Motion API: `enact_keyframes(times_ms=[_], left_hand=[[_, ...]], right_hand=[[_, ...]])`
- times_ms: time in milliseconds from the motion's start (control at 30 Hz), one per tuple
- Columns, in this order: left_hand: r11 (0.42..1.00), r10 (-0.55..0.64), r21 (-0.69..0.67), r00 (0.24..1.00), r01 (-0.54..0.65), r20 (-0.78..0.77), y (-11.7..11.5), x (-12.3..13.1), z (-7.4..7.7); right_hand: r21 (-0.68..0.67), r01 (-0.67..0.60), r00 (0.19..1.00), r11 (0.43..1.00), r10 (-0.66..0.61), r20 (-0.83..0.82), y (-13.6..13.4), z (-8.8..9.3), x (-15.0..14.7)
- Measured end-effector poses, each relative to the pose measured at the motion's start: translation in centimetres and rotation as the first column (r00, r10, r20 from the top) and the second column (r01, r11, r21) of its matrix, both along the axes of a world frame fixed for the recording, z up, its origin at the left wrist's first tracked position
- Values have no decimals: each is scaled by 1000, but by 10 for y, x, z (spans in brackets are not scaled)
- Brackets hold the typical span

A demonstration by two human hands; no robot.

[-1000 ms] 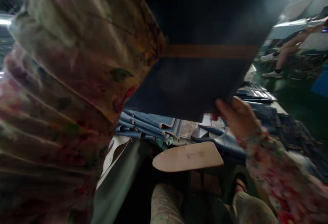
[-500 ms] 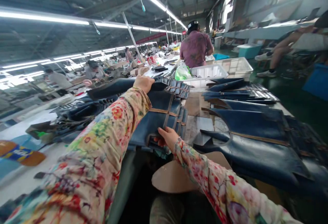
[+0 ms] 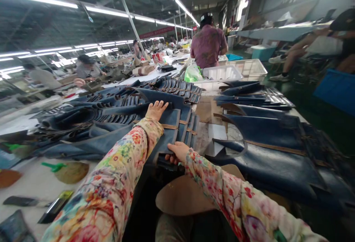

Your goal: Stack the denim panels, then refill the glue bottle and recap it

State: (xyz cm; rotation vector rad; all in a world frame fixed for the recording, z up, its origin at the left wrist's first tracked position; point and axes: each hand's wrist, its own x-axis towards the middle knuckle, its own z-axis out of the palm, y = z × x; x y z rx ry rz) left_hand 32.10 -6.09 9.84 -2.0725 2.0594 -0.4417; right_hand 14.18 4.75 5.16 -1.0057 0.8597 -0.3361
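Observation:
My left hand (image 3: 156,109) lies flat with fingers spread on dark blue leather pieces (image 3: 169,117) that have brown strips across them. They overlap in a fanned stack, edges stepped to the right. At the near edge of this stack, my right hand (image 3: 179,151) has its thumb on top and its fingers curled underneath, gripping a leather piece. How many layers it grips is hidden. Further left, more blue leather pieces (image 3: 74,118) lie in overlapping rows. To the right, a second pile of glossy blue leather pieces (image 3: 271,133) with brown strips rests on the table.
At lower left are a brush with a black handle (image 3: 20,201), a black and yellow tool (image 3: 57,207) and a round pad with a green handle (image 3: 72,172). White crates (image 3: 222,73) stand beyond the stack. A co-worker in a purple shirt (image 3: 209,46) sits ahead. A brown board (image 3: 183,196) is below my right forearm.
My left hand has let go of the raised leather and now rests flat on the stack. The leather has come down to the left. My right hand keeps its grip at the near edge.

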Motion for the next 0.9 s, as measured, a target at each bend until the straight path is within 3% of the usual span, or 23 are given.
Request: enact_keyframes(times_ms=[133,300,500,700,833,900], left_hand=[[976,111,198,992,-96,-66,-2,-13,5],[931,30,366,992,16,-120,13,-46,23],[929,-65,354,990,106,-127,63,-74,19],[929,-103,335,980,156,-169,82,-76,6],[925,-110,341,976,169,-186,90,-81,0],[927,-113,333,977,170,-183,93,-82,-2]], right_hand=[[1,10,1000,1000,-10,-15,0,1,0],[13,1,1000,1000,-1,-24,1,-2,1],[-37,3,1000,999,-3,-10,8,-9,-2],[-137,-82,996,987,75,-56,14,-7,-1],[-287,-186,977,940,146,-156,22,-2,-16],[-408,-199,968,891,114,-224,27,-3,-37]])
